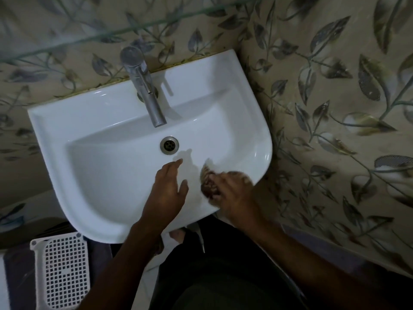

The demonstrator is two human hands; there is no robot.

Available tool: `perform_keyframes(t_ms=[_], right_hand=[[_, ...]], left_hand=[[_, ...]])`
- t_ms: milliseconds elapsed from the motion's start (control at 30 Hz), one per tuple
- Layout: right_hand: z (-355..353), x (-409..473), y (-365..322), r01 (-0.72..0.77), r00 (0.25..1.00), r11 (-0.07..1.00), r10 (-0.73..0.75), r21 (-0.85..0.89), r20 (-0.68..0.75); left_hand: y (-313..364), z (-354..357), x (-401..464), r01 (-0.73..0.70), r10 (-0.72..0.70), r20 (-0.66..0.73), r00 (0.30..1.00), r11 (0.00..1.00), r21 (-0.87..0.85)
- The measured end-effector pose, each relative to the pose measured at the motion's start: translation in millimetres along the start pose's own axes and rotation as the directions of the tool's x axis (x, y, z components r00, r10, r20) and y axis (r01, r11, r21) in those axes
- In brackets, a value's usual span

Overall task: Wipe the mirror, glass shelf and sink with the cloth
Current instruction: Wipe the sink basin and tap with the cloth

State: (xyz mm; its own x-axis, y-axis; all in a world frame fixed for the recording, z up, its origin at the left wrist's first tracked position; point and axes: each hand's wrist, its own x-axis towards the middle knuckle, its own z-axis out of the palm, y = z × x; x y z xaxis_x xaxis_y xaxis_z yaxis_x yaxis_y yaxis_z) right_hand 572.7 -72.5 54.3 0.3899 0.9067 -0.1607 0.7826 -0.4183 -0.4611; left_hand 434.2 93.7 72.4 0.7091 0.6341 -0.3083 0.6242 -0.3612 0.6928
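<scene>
The sink stage of the task is judged to be in hand. A brownish cloth (209,180), blurred in the picture, is bunched and gripped by the fingers of the right hand (232,193) and is pressed on the near right inner wall of the white sink (67,121), just under its rim. The left hand (166,189) is spread flat, fingers loosely apart, and is rested on the near slope of the basin, just beside the cloth but apart from it; nothing is held by it.

The basin looks white and glossy, and no dirt can be made out, so it cannot be told how much of it is already wiped. The edge of the glass shelf (125,31) is seen as a greenish line across the far wall; whether it was wiped cannot be judged. The mirror is not in view.

Nothing loose is contained in the basin; only the drain (169,145) and the tap (145,86) above it are seen. On the floor at the near left, a white perforated basket (61,271) is seen; its content cannot be told.
</scene>
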Motion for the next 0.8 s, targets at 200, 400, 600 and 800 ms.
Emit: perform_keyframes(t_ms=[200, 400, 600, 800], right_hand=[[0.8, 28.9, -18.5, -0.093, 0.974, 0.987, 0.064, 0.13, 0.217], [-8.7, 64.3, 20.5, -0.207, 0.922, 0.925, 0.294, -0.318, 0.253], [49.5, 65.8, -87.0, -0.174, 0.899, 0.973, 0.22, -0.151, 0.378], [63.9, 62.0, -150.5, -0.165, 0.857, 0.976, 0.071, 0.142, 0.51]], left_hand=[[-41.4, -29.9, -37.1, 0.085, -0.081, -0.093, 0.992, 0.996, 0.039], [-53.9, -45.0, -72.1, 0.098, -0.086, -0.12, 0.989, 0.991, 0.093], [-57.6, -52.5, -90.5, 0.122, -0.103, -0.173, 0.98, 0.987, 0.104], [-64.4, -65.2, -104.8, 0.133, -0.108, -0.248, 0.963, 0.987, 0.087]])
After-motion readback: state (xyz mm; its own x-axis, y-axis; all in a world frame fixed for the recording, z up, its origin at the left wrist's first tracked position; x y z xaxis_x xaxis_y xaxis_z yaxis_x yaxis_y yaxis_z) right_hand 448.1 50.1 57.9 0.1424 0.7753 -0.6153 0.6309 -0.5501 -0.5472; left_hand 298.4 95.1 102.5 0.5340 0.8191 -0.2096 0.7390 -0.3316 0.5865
